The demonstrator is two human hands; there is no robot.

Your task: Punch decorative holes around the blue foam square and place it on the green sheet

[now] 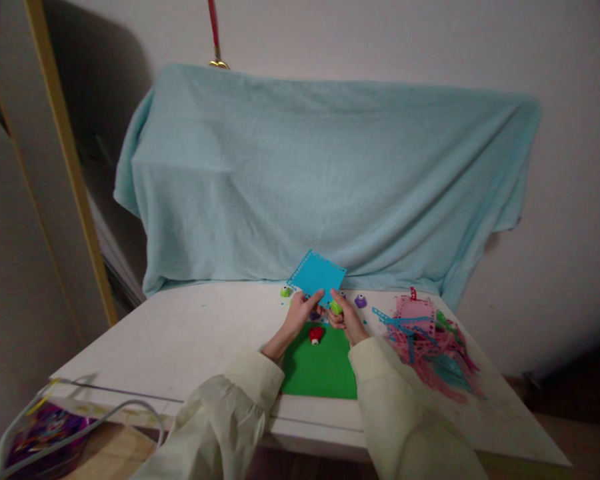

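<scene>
A square of blue paper [317, 275] with rows of punched holes along its edges is held up above the table. Its lower left part is pinched between the thumb and fingers of my left hand [299, 313]. My right hand [349, 319] is closed around a small lime-green craft punch [336, 307], which sits at the paper's lower right edge. Below my hands a red craft punch [315, 335] with an eye-like knob lies on a green sheet [320, 370]. A dark purple item under my fingers is mostly hidden.
Another lime-green punch [285, 291] and a purple punch [361, 301] stand toward the back of the white table [180, 333]. At the right lies a heap of pink, blue and green punched paper strips [430, 353]. A light blue cloth [320, 173] hangs behind.
</scene>
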